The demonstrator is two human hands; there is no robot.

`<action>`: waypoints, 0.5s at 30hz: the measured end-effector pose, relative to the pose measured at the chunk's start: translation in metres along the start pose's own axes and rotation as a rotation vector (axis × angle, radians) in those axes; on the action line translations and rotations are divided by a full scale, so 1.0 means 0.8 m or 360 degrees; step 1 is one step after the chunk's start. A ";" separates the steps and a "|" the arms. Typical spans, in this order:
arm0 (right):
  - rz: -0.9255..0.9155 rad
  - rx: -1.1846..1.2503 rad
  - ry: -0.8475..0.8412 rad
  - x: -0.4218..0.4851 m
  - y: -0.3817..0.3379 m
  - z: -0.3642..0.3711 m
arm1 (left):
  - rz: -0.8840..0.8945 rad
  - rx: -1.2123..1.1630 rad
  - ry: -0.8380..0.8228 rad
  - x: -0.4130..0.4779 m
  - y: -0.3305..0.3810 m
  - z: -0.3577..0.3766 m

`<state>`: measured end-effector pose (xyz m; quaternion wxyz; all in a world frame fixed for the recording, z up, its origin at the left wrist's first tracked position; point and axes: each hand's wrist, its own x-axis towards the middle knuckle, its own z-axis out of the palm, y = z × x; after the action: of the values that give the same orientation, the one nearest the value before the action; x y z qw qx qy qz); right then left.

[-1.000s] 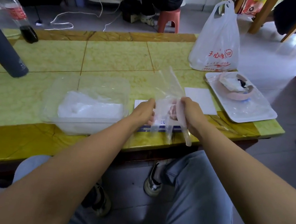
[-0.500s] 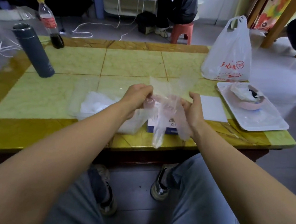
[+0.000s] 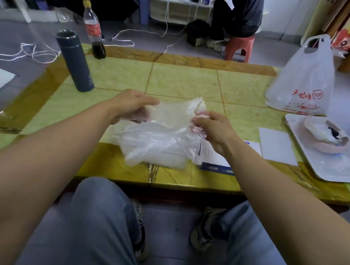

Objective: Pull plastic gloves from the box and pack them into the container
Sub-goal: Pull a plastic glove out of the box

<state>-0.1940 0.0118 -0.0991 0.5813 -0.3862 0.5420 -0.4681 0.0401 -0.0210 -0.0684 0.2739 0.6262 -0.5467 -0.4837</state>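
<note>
A thin, see-through plastic glove (image 3: 171,118) is spread flat between both hands in the middle of the frame. It is held just above the clear rectangular plastic container (image 3: 179,166), which sits near the front edge of the yellow-green tiled counter (image 3: 187,85). The left hand (image 3: 133,106) has its grip closed on one edge, thumb over the film. The right hand (image 3: 212,128) pinches the other edge with curled fingers.

Film this light may cling to skin or drift on release, so it could catch on the rim or slide off the counter. Pulling hard between the two grips could tear it. The crumpled heap of gloves (image 3: 162,153) already inside looks springy and is milky where layers overlap, so a new one may ride up. The flat white and blue cardboard box (image 3: 207,155) lies just right of the container.
</note>
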 end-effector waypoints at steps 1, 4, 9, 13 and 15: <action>-0.0013 0.0021 0.0043 0.004 0.000 0.006 | -0.0091 -0.0135 0.0090 0.003 -0.004 -0.010; -0.0035 0.0069 0.0179 0.011 -0.001 0.021 | -0.0304 -0.0481 0.0224 0.010 -0.018 -0.032; 0.0018 0.0169 0.0294 0.024 0.012 0.039 | -0.0404 -0.0524 -0.0112 0.010 -0.031 -0.028; 0.0082 0.0122 0.0298 0.027 0.022 0.042 | -0.0195 -0.0330 0.0064 0.018 -0.028 0.001; 0.0080 0.0055 0.0289 0.026 0.020 0.041 | -0.0157 -0.0348 0.0147 0.025 -0.029 0.011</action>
<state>-0.1597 -0.0056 -0.1165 0.5479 -0.3182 0.5938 -0.4959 0.0408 -0.0322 -0.0982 0.3413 0.6403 -0.4460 -0.5240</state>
